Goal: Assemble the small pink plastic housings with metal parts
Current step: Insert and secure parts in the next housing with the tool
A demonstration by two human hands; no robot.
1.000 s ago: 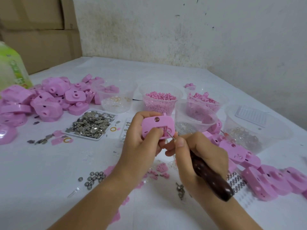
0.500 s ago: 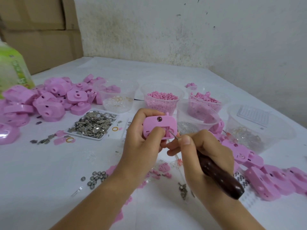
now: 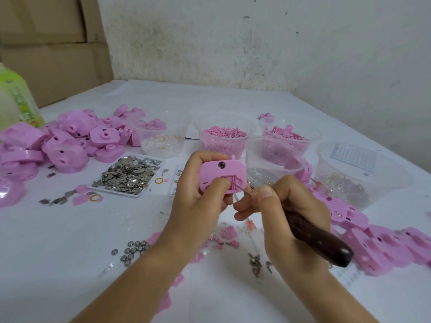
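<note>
At the left edge of the table [image 3: 70,229] stands a green-labelled plastic bottle [image 3: 16,101]; its print is too blurred to read. Beside it lies a heap of pink housings [image 3: 58,145], glossy moulded plastic with rounded corners and small round holes. Nearer the middle a flat white tray [image 3: 137,194] holds a pile of thin, shiny metal pieces [image 3: 128,173], and a cluster of small round metal studs [image 3: 133,250] lies loose toward the near edge.

The left hand [image 3: 200,201] grips one pink housing [image 3: 222,177] above the middle of the table, fingers curled behind it and the thumb pressed on its front. The right hand [image 3: 286,210] is closed around a dark, polished wooden-handled pick [image 3: 319,238], thumb and forefinger pinching near the thin metal needle, whose tip meets the slotted opening in the housing.

Behind the hands stand clear plastic tubs [image 3: 275,159]: two with small pink bits, others with pale rings and glinting metal parts. More pink housings [image 3: 373,245] trail along the right edge.

The table is covered in plain white sheeting. Behind it rises a rough, stained whitewashed wall [image 3: 256,43], with brown cardboard boxes [image 3: 51,47] stacked at the far left corner
</note>
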